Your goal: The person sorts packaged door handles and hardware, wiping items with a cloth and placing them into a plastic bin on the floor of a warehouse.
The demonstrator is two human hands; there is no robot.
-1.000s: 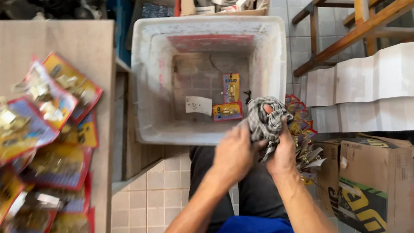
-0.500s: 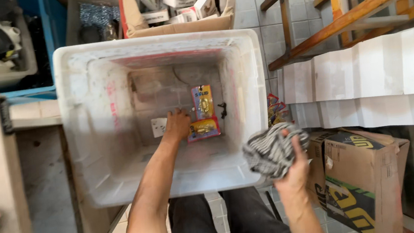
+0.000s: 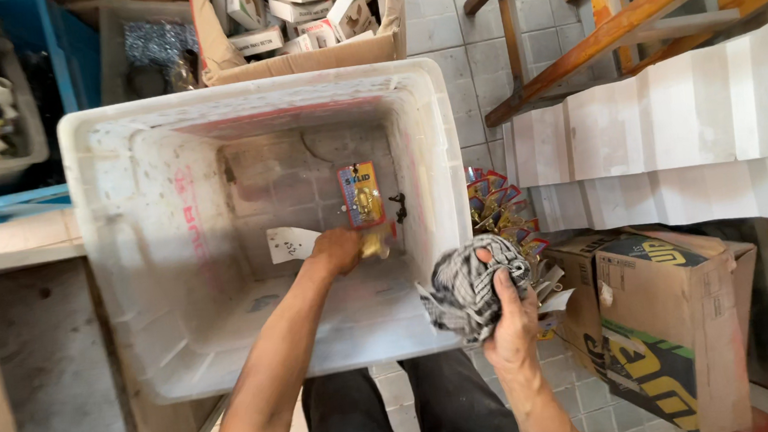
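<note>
A large white plastic bin [image 3: 120, 267] stands on the tiled floor in front of me. My left hand [image 3: 339, 250] reaches down to its bottom and closes on a small carded pack with a brass piece [image 3: 375, 243]. A second carded pack [image 3: 361, 194] lies flat just beyond it, and a white paper slip [image 3: 291, 244] lies to the left. My right hand [image 3: 507, 318] is outside the bin by its near right corner, gripping a bunched black-and-white checked cloth [image 3: 472, 285].
A stack of carded packs [image 3: 497, 208] sits between the bin and a white corrugated sheet [image 3: 673, 135]. An open cardboard box [image 3: 679, 311] is at right, a box of small cartons [image 3: 292, 15] behind the bin, a wooden frame [image 3: 625, 9] at the far right.
My left hand has closed on the nearer carded pack and lifted one end of it off the bin floor. My right hand with the cloth has shifted slightly left.
</note>
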